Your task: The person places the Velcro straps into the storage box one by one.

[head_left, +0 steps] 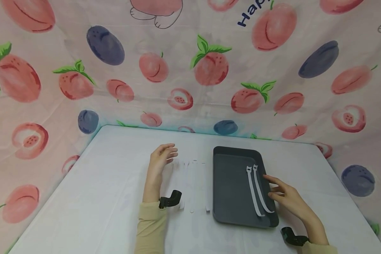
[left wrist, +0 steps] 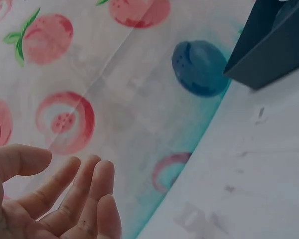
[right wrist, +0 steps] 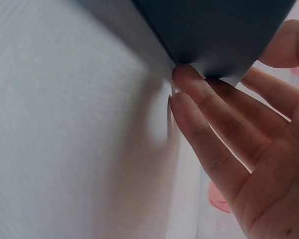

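A dark grey rectangular tray (head_left: 231, 190) lies on the white table, and two white cable ties (head_left: 252, 192) rest lengthwise in its right half. Loosely bent and holding nothing, the fingers of my left hand (head_left: 161, 160) are above the table, left of the tray. In the left wrist view this hand (left wrist: 65, 199) has its fingers apart from the thumb. My right hand (head_left: 287, 195) is at the tray's right side, index fingertip right at the rim. Extended fingers of the right hand (right wrist: 239, 144) meet the tray's outer wall (right wrist: 214, 40) in the right wrist view.
Between my left forearm and the tray, faint white, partly see-through strips (head_left: 193, 187) lie on the table (head_left: 98, 197). A fruit-patterned cloth (head_left: 177, 70) hangs behind the table's back edge. Black wrist mounts (head_left: 170, 199) sit on both forearms.
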Motion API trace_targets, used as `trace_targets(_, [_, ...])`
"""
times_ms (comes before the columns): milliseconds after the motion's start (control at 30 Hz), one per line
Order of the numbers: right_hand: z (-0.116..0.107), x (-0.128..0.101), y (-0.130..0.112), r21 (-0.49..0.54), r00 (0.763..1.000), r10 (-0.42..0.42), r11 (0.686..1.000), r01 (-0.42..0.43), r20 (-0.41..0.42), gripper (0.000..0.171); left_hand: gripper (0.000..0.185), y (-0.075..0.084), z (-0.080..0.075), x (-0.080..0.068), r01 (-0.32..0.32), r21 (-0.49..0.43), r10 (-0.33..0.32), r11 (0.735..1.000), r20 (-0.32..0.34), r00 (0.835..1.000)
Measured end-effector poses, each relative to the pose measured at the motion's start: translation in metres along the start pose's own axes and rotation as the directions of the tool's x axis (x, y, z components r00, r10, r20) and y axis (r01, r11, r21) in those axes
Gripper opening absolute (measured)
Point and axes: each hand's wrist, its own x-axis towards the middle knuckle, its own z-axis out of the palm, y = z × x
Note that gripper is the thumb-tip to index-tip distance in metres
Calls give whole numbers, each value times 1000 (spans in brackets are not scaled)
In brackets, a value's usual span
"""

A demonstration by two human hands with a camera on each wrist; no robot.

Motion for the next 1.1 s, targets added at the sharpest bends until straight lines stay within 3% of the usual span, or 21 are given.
trace_targets(200, [0, 0, -1, -11, 1000, -7, 1000, 7, -6, 57, 28, -9, -11, 9, 35, -12, -36, 999, -80, 996])
trace_targets(567, [1, -1, -2, -15, 1000, 7, 1000, -7, -1, 57, 30, -31, -17, 22, 97, 12, -95, 995, -119, 988])
trace_targets(800, [1, -1, -1, -19, 1000, 1, 1000, -1, -1, 57, 29, -43, -14, 26, 49, 127, -33, 991, -123, 992])
trace_targets(1100, [1, -1, -1, -20, 1000, 2, 1000, -2, 3, 57, 28, -53, -11, 27, -1, 276, 31, 961, -102, 994])
